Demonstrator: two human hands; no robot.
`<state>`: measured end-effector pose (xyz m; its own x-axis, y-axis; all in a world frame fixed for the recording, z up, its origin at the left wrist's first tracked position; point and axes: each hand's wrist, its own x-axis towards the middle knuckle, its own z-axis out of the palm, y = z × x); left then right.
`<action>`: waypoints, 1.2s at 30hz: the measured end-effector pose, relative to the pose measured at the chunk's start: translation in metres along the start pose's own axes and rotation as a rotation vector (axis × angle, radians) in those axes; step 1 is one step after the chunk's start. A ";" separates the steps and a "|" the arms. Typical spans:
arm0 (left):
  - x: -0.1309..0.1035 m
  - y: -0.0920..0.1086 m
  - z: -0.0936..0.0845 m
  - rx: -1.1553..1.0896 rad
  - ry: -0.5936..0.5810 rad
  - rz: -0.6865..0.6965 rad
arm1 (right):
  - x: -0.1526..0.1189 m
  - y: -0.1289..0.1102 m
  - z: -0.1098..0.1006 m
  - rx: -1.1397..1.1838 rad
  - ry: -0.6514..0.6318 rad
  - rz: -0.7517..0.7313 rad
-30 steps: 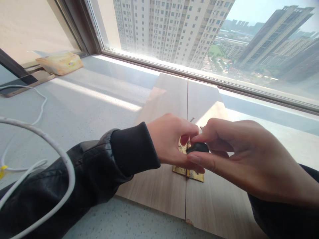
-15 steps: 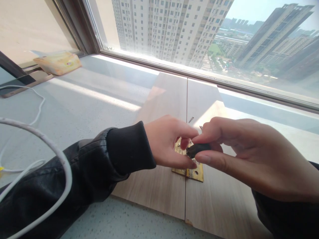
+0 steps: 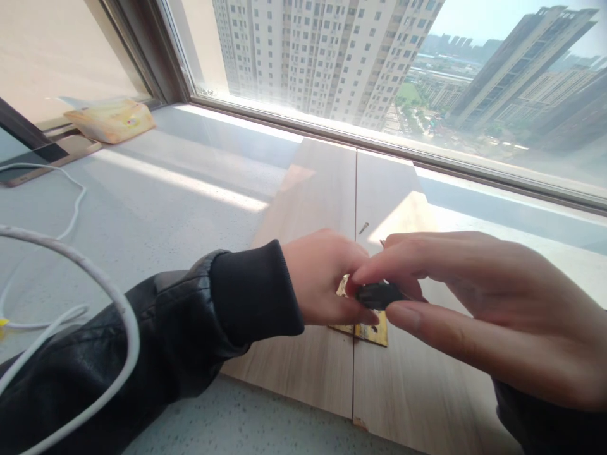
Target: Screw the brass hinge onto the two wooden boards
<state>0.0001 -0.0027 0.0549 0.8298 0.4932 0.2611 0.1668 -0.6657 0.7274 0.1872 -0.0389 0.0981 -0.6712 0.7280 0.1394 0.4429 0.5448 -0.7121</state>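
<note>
A black-handled screwdriver (image 3: 379,296) is seen almost end-on above a brass hinge (image 3: 372,333), its shaft hidden. My right hand (image 3: 493,303) grips the handle between thumb and fingers. My left hand (image 3: 327,275) lies just left of the handle, its thumb and fingers curled in close under it. What those left fingertips pinch is covered by the handle and my right fingers. The hinge lies flat across the seam between two wooden boards (image 3: 308,373), mostly covered by my hands. A loose screw (image 3: 363,228) lies on the right board beyond my hands.
The boards rest on a speckled pale sill (image 3: 199,411) beside a large window. A white cable (image 3: 128,316) loops across the left foreground over my sleeve. Farther back on the left are a phone (image 3: 52,158) and a yellowish soft packet (image 3: 111,120).
My right hand has shifted slightly nearer and its grip on the handle has turned, the thumb now farther right. My left hand has moved slightly nearer. Hinge and boards have stayed put.
</note>
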 end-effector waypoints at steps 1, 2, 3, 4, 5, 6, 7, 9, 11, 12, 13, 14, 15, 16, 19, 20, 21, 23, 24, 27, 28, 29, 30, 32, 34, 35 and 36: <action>0.000 0.000 0.000 -0.011 -0.002 0.003 | 0.000 0.000 -0.001 0.006 -0.031 -0.003; 0.000 0.000 -0.001 -0.022 0.002 0.003 | 0.001 0.001 -0.001 0.003 -0.047 0.001; 0.000 0.000 -0.001 -0.033 0.009 -0.004 | 0.001 0.001 -0.001 -0.006 -0.048 0.013; 0.000 0.001 -0.002 -0.038 0.016 -0.022 | 0.002 0.001 0.000 -0.016 -0.038 0.020; 0.001 0.002 -0.003 -0.037 0.022 -0.048 | 0.003 0.002 0.001 -0.027 -0.021 0.028; 0.001 0.003 -0.004 -0.029 0.027 -0.080 | 0.004 0.001 0.002 -0.037 -0.005 0.032; 0.002 0.004 -0.005 -0.014 0.032 -0.109 | 0.004 0.001 0.004 -0.048 0.005 0.032; 0.002 0.007 -0.006 0.029 0.054 -0.149 | 0.005 0.001 0.006 -0.091 0.034 0.038; 0.003 0.010 -0.006 0.080 0.087 -0.174 | 0.006 0.002 0.009 -0.161 0.076 0.041; 0.003 0.010 -0.005 0.111 0.108 -0.198 | 0.006 0.002 0.010 -0.207 0.104 0.042; 0.002 0.011 -0.005 0.143 0.127 -0.231 | 0.007 0.003 0.012 -0.253 0.135 0.041; 0.002 0.012 -0.004 0.174 0.138 -0.268 | 0.007 0.004 0.013 -0.293 0.171 0.035; 0.002 0.013 -0.004 0.203 0.145 -0.299 | 0.008 0.005 0.013 -0.326 0.207 0.026; 0.001 0.014 -0.003 0.227 0.151 -0.318 | 0.009 0.006 0.014 -0.348 0.239 0.022; 0.001 0.017 -0.003 0.279 0.155 -0.299 | 0.011 0.007 0.016 -0.330 0.272 0.036; 0.001 0.018 -0.003 0.289 0.160 -0.288 | 0.011 0.007 0.016 -0.313 0.267 0.049; 0.001 0.019 -0.003 0.293 0.163 -0.282 | 0.011 0.007 0.016 -0.297 0.255 0.061; 0.002 0.020 -0.003 0.283 0.166 -0.289 | 0.011 0.005 0.014 -0.268 0.226 0.077; 0.002 0.021 -0.003 0.272 0.165 -0.297 | 0.010 0.005 0.013 -0.248 0.202 0.083; 0.003 0.022 -0.005 0.237 0.130 -0.300 | 0.007 0.004 0.006 -0.111 0.097 0.089; 0.003 0.022 -0.006 0.226 0.112 -0.291 | 0.006 0.005 0.004 -0.044 0.059 0.089; 0.003 0.023 -0.007 0.215 0.095 -0.282 | 0.004 0.006 0.002 0.018 0.024 0.089; 0.003 0.023 -0.008 0.202 0.079 -0.274 | 0.003 0.007 0.001 0.065 -0.004 0.087; 0.003 0.024 -0.010 0.170 0.045 -0.259 | 0.001 0.009 0.001 0.101 -0.037 0.078; 0.003 0.024 -0.011 0.128 0.003 -0.245 | 0.000 0.011 0.002 0.077 -0.056 0.058; 0.003 0.023 -0.012 0.109 -0.020 -0.238 | 0.000 0.011 0.003 0.060 -0.061 0.053; 0.003 0.023 -0.013 0.095 -0.039 -0.233 | 0.000 0.011 0.004 0.044 -0.066 0.049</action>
<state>-0.0007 -0.0093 0.0803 0.7827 0.6187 0.0677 0.4034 -0.5871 0.7018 0.1895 -0.0346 0.0877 -0.6875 0.7238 0.0589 0.4510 0.4891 -0.7466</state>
